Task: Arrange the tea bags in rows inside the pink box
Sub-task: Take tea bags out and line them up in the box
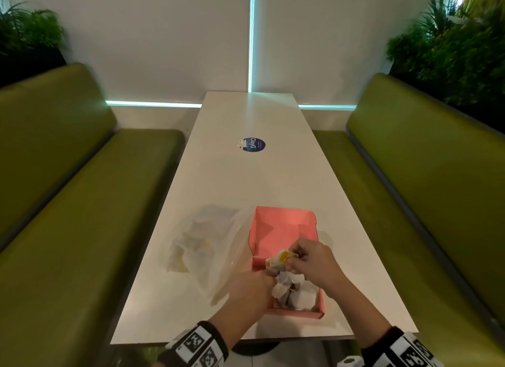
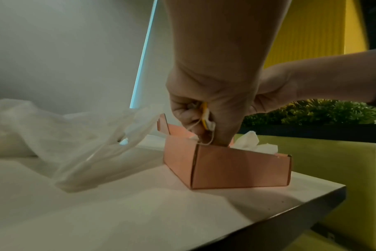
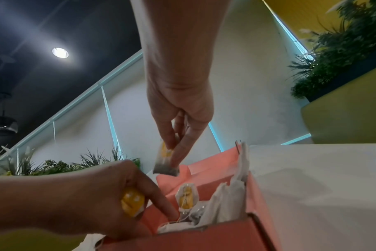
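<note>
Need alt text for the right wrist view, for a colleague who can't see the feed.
The right hand pinches a tea bag above the open pink box, which holds a loose heap of tea bags. The left hand grips a yellow tag at the box's edge, on a white table.

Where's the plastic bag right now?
In the head view, the plastic bag lies on the table left of the pink box, touching it beside the left hand.

The light was dim and cool, with a round ceiling lamp point(image 3: 60, 52) flaring; wide-angle edges bowed, and the wrist views looked soft, perhaps motion-blurred.
</note>
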The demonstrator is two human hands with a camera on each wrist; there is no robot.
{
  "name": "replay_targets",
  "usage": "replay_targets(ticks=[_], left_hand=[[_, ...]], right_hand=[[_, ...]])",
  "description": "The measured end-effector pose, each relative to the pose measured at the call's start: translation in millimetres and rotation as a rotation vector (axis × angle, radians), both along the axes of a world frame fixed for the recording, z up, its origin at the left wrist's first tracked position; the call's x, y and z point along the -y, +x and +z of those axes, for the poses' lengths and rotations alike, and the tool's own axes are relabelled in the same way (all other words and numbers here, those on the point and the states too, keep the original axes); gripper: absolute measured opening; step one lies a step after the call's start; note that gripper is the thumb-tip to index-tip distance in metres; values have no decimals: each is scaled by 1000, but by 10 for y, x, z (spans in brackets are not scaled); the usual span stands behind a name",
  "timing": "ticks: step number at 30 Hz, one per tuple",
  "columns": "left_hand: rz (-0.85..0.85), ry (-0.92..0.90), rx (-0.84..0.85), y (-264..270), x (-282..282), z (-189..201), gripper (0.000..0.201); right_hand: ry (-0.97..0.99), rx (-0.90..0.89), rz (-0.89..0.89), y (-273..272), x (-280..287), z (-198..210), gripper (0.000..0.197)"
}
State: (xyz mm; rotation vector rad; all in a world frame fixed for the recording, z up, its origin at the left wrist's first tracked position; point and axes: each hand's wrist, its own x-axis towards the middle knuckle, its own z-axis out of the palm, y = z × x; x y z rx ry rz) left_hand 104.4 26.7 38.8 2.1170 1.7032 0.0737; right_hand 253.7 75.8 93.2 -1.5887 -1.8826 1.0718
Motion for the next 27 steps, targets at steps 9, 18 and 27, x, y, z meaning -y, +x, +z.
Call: replay_targets(ticks=[9, 18, 27], left_hand=[[-174, 119, -106, -39, -13, 156, 20], [-201, 633, -13, -416, 451, 377, 2], [-101, 637, 196, -579, 520, 398, 22]], right_hand=[[49, 15, -76, 40, -48, -52, 14], [98, 197, 80, -58, -141, -146, 15], [-31, 423, 263, -416, -151, -443, 29]])
